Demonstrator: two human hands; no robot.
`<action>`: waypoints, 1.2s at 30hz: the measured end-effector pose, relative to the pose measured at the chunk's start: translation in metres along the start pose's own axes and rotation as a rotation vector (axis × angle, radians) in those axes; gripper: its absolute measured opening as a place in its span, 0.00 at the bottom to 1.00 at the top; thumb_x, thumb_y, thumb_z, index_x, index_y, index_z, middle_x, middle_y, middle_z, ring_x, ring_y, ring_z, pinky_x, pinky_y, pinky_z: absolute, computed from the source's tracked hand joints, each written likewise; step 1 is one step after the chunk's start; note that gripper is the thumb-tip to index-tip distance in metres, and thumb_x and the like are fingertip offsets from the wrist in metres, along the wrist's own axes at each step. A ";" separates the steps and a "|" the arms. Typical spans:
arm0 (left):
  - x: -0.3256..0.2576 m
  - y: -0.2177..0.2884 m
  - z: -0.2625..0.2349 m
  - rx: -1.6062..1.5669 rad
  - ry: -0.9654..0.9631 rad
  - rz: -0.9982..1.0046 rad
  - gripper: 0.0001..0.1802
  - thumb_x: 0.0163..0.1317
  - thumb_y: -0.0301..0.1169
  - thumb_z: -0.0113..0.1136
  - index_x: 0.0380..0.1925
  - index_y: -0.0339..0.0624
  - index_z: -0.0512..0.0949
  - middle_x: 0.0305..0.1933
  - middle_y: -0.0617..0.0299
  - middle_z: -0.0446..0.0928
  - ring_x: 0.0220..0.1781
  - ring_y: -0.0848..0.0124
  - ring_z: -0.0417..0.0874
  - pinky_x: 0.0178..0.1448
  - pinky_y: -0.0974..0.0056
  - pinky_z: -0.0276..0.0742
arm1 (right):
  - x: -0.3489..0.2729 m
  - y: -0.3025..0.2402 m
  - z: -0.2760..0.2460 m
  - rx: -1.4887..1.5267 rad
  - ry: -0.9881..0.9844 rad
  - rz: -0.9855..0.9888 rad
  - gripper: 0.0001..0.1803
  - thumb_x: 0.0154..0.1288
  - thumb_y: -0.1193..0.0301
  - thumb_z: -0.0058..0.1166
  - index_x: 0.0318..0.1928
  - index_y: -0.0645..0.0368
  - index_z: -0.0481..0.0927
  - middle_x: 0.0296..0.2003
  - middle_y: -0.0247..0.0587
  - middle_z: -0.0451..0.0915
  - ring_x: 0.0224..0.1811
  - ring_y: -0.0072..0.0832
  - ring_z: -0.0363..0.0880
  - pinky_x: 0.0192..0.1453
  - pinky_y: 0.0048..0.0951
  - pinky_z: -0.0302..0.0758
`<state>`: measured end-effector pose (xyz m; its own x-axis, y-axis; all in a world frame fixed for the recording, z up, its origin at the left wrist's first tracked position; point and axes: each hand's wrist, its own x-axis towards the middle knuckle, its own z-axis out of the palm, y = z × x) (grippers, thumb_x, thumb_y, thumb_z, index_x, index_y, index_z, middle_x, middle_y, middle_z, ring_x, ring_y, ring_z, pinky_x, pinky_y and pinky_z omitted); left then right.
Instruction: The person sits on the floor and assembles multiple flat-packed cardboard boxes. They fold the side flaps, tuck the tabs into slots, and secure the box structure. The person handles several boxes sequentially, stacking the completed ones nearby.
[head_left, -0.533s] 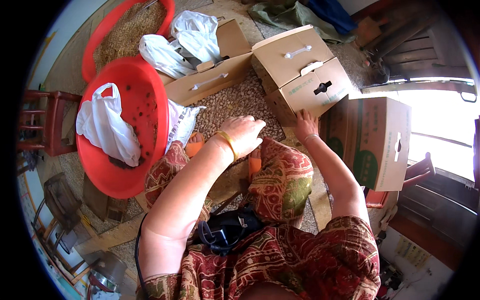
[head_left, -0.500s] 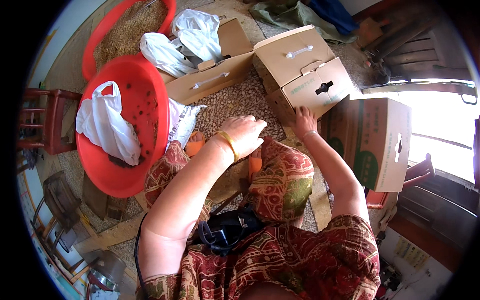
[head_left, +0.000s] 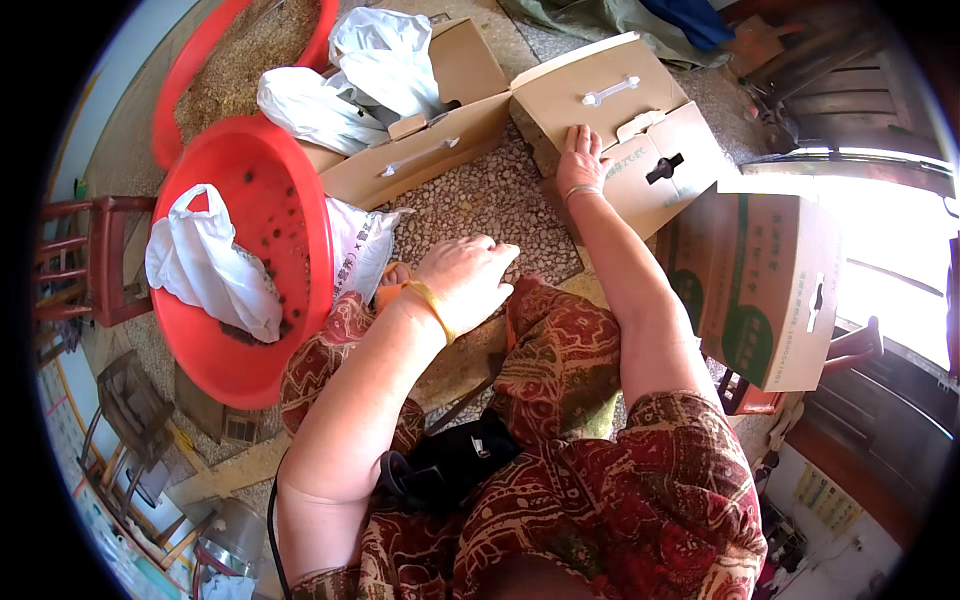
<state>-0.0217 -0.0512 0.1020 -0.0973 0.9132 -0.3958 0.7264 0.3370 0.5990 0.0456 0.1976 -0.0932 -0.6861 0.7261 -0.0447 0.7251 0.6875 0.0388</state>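
Note:
My right hand (head_left: 581, 165) lies on the top of a closed brown cardboard box (head_left: 625, 175), its fingers stretched out flat near a white plastic handle (head_left: 611, 91). Black plastic shows in the cutout of the same box. Over my knees hangs my left hand (head_left: 466, 284), with a gold-coloured bangle at the wrist. Its fingers are loosely bent, with a gap between thumb and forefinger, and nothing shows in it. To the left of the closed box stands an open cardboard box (head_left: 420, 165) with white plastic bags (head_left: 385, 55) in it.
A large red basin (head_left: 292, 200) on the left holds a white plastic bag (head_left: 213, 262) and dark bits. Behind it is another red basin (head_left: 178, 105) of brownish grain-like stuff. A tall carton (head_left: 765, 285) stands at right, a wooden chair (head_left: 105, 255) at far left.
My right hand has moved forward from the box's near side onto its top. My left hand has shifted slightly left and nearer to me. The view has tilted a little.

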 end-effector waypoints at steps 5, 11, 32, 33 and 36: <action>0.007 0.004 0.002 -0.003 0.009 0.046 0.22 0.57 0.37 0.52 0.51 0.39 0.68 0.48 0.50 0.72 0.52 0.58 0.73 0.58 0.59 0.67 | -0.008 0.011 -0.004 -0.029 -0.001 -0.019 0.25 0.61 0.69 0.39 0.60 0.57 0.59 0.62 0.42 0.55 0.64 0.39 0.53 0.55 0.65 0.57; 0.002 0.008 0.000 -0.005 0.007 0.000 0.22 0.57 0.38 0.52 0.51 0.40 0.68 0.49 0.51 0.73 0.53 0.58 0.72 0.58 0.59 0.67 | -0.038 0.039 -0.016 -0.108 0.008 -0.096 0.31 0.56 0.65 0.50 0.59 0.58 0.59 0.62 0.42 0.56 0.64 0.39 0.54 0.55 0.58 0.60; 0.014 0.003 0.007 0.034 -0.002 -0.003 0.22 0.57 0.37 0.53 0.51 0.39 0.69 0.48 0.49 0.73 0.52 0.56 0.73 0.58 0.58 0.68 | -0.118 0.074 -0.026 0.104 0.056 -0.216 0.30 0.54 0.72 0.48 0.60 0.53 0.62 0.61 0.37 0.58 0.62 0.42 0.55 0.60 0.56 0.58; 0.018 0.004 0.010 0.023 0.022 0.014 0.22 0.56 0.37 0.53 0.50 0.39 0.69 0.47 0.49 0.73 0.52 0.56 0.73 0.58 0.58 0.68 | -0.133 0.078 -0.019 0.038 0.059 -0.256 0.30 0.53 0.70 0.48 0.60 0.53 0.62 0.60 0.37 0.58 0.62 0.41 0.55 0.60 0.56 0.58; 0.027 0.010 0.018 0.000 0.044 0.041 0.22 0.55 0.37 0.54 0.49 0.38 0.70 0.47 0.48 0.73 0.51 0.55 0.73 0.57 0.58 0.68 | -0.186 0.084 0.012 0.047 0.038 -0.351 0.31 0.53 0.62 0.49 0.60 0.52 0.63 0.61 0.41 0.57 0.62 0.43 0.55 0.58 0.63 0.55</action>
<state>-0.0044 -0.0273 0.0846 -0.0976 0.9353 -0.3401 0.7303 0.2994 0.6139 0.2348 0.1197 -0.0932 -0.8950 0.4459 -0.0100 0.4460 0.8948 -0.0184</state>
